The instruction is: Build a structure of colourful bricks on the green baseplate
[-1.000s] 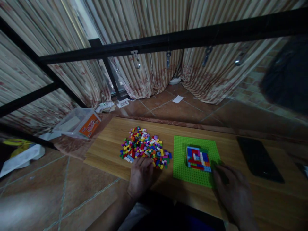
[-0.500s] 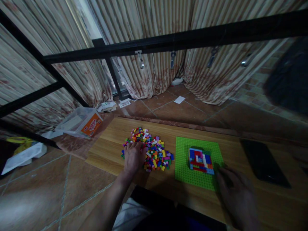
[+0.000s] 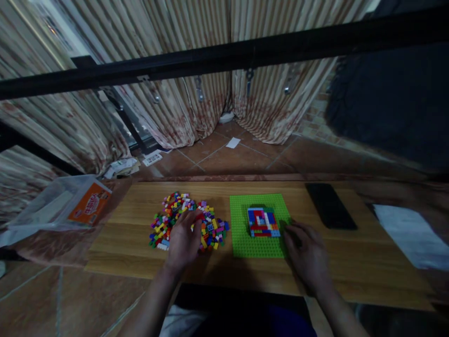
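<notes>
Loose toy building bricks (image 3: 212,228) of many colours lie heaped on the wooden table. My left hand (image 3: 184,241) is over the heap, its fingers bent down and drawn together among the bricks; what they pinch is hidden. To the right lies a green studded baseplate (image 3: 242,243). A low, square brick build (image 3: 264,222) in red, blue, white and other colours sits on it. My right hand (image 3: 307,248) is at the baseplate's right edge, with curled fingers closed at that edge, close beside the build.
A black phone-like slab (image 3: 331,206) lies on the table (image 3: 119,234) at the right, with a white sheet (image 3: 412,236) beyond it. A clear plastic bin (image 3: 52,201) with an orange label stands at the left. A dark metal bar (image 3: 210,58) crosses before striped curtains (image 3: 196,107).
The view has swung to the right and levelled, so the table shows straighter and the white sheet has come into sight. Both hands stay at the same places, the left over the bricks, the right by the baseplate.
</notes>
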A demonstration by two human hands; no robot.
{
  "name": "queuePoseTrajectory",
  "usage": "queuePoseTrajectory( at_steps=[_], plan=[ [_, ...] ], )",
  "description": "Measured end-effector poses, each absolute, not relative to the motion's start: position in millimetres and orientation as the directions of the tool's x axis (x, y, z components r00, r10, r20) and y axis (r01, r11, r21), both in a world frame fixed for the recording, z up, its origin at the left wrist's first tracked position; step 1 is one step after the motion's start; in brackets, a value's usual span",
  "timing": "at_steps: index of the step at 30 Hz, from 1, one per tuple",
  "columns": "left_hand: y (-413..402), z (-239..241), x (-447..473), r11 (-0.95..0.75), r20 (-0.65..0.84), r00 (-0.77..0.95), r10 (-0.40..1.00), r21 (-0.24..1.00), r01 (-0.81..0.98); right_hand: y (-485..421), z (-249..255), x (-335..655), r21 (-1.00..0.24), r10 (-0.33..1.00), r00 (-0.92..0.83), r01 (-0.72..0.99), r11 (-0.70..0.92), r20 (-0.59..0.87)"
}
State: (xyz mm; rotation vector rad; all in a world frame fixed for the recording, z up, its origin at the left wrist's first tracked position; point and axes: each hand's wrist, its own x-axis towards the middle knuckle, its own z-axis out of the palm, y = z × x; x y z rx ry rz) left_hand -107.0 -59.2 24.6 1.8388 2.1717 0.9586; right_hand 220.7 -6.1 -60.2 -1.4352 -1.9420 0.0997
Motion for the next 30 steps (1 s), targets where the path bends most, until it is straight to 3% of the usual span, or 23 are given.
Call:
queuePoseTrajectory(
  at_steps=[7,19,26,30],
  plan=[
    [-43,31,-35,-0.153,0.197,0.026,0.980,0.668,0.728,-7,-59,218,-0.499,0.881,-0.094,0.793,0.348,0.464],
    [-12,27,25,-0.380,0.240,0.300,0.923,0.464,0.800,-7,-53,214,-0.578,0.906,-0.041,0.758,0.303,0.422],
    [-13,22,37,-0.377,0.218,0.311,0.925,0.418,0.827,-9,-45,217,-0.711,0.913,0.007,0.630,0.312,0.407],
    [-8,14,42,-0.415,0.255,0.337,0.906,0.385,0.824,-9,-44,218,-0.721,0.916,0.009,0.620,0.310,0.402]
  ],
)
